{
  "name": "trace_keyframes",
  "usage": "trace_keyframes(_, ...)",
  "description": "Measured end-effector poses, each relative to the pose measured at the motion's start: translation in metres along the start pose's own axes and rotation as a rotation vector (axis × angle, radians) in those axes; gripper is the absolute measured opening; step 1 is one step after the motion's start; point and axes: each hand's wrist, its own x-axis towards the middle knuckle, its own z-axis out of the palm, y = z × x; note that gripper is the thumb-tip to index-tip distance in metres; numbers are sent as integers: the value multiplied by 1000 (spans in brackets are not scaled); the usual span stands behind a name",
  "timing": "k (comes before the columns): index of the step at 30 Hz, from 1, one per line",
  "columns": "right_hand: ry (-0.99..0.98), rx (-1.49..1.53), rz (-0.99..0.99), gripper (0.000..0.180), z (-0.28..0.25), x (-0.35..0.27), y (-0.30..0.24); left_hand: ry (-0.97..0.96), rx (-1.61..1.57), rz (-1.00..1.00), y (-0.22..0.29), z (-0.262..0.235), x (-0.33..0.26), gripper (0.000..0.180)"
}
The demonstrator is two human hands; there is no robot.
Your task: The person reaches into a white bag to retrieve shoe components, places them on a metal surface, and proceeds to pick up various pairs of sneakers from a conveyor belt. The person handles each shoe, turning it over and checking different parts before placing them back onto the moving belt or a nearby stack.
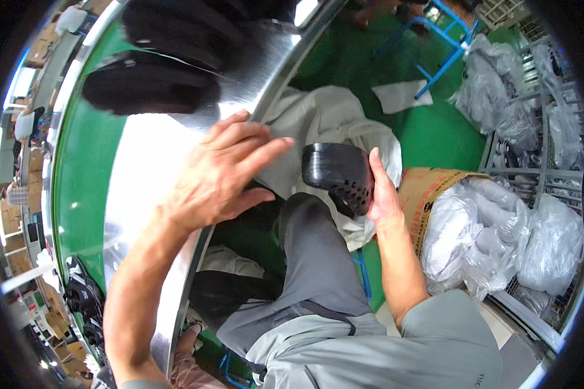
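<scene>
My right hand (381,194) holds a black perforated shoe (339,175) by its side, above my grey-trousered knee (308,214). My left hand (224,172) is spread with fingers apart, holding nothing, over the rim of a shiny metal table edge (276,78) beside a green conveyor belt (87,168). Two dark shoes (150,84) lie farther along that metal surface, beyond my left hand. A white cloth (334,120) lies under the shoe I hold.
A cardboard box (428,191) with clear plastic bags (493,233) stands at my right. Wire racks with more bagged items (538,97) line the far right. A blue metal frame (444,58) stands on the green floor. More black shoes (81,298) sit at lower left.
</scene>
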Motion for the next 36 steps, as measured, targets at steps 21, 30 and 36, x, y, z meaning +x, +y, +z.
trace_keyframes(21, -843, -960, 173, 104, 269, -147, 142, 754, -1176, -691, 169, -25, -272, 56)
trace_keyframes(30, -729, -549, 385, 33, 343, -121, 230, 1446, -787, -1064, 260, 16, -337, 97)
trace_keyframes(36, -705, -543, 512, 39, 334, -172, 303, 1528, 162, -1359, 270, 28, -351, 100)
